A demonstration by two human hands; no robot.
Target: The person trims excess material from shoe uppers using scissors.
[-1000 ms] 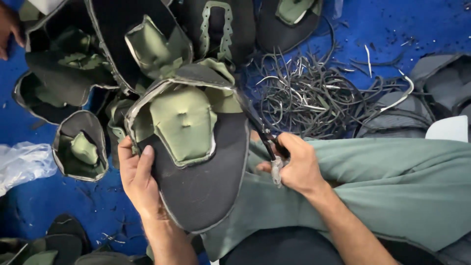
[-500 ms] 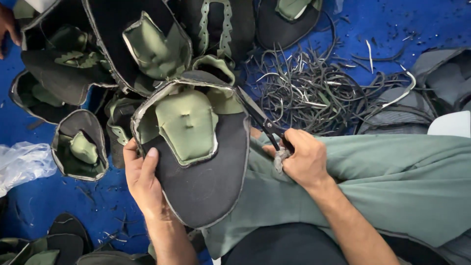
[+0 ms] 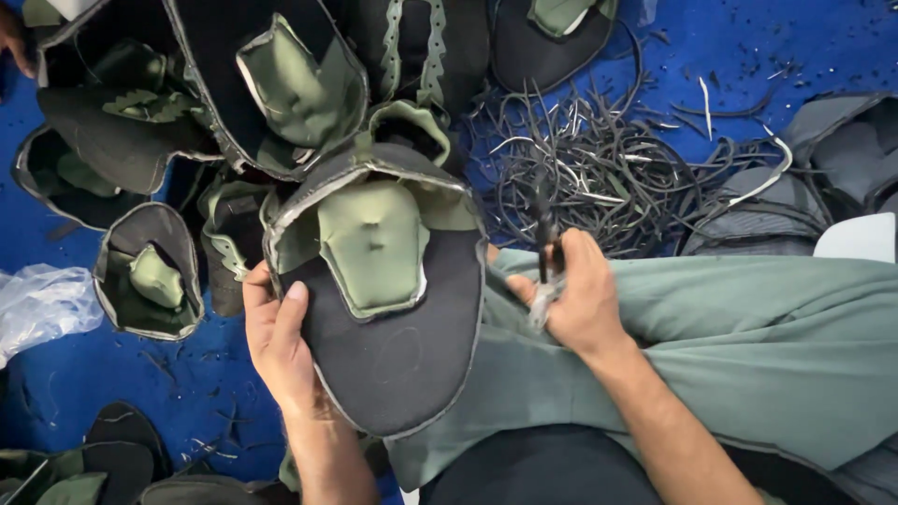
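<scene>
Centrally, a black shoe upper [image 3: 393, 346] with an olive-green padded tongue lies across the person's lap, its rounded end toward the body. Landmark for all positions below: this shoe upper.

Left hand [image 3: 281, 341]: at the upper's left edge, fingers curled closed on that edge, thumb lying on the black face. Firm hold.

Right hand [image 3: 575, 299]: just right of the upper, closed around the handles of dark scissors [image 3: 544, 229]. Blades point away from the body and appear nearly closed; the blade tips stand just beyond the upper's right edge, apart from it. How wide the blades stand cannot be told exactly.

Beyond the upper, and touching its far end: a heap of similar uppers [image 3: 281, 103], black with green padding, overlapping one another. Left of the upper: one smaller piece [image 3: 150, 276] lying alone on the blue floor [image 3: 122, 374].

Far right of the upper, past the scissors: a tangled pile of thin dark trimmed strips [image 3: 608, 159] on the floor.

Right of the upper: green trouser leg [image 3: 748, 337], under the right forearm.

Far left of the upper: clear plastic bag [image 3: 42, 304], crumpled.
</scene>
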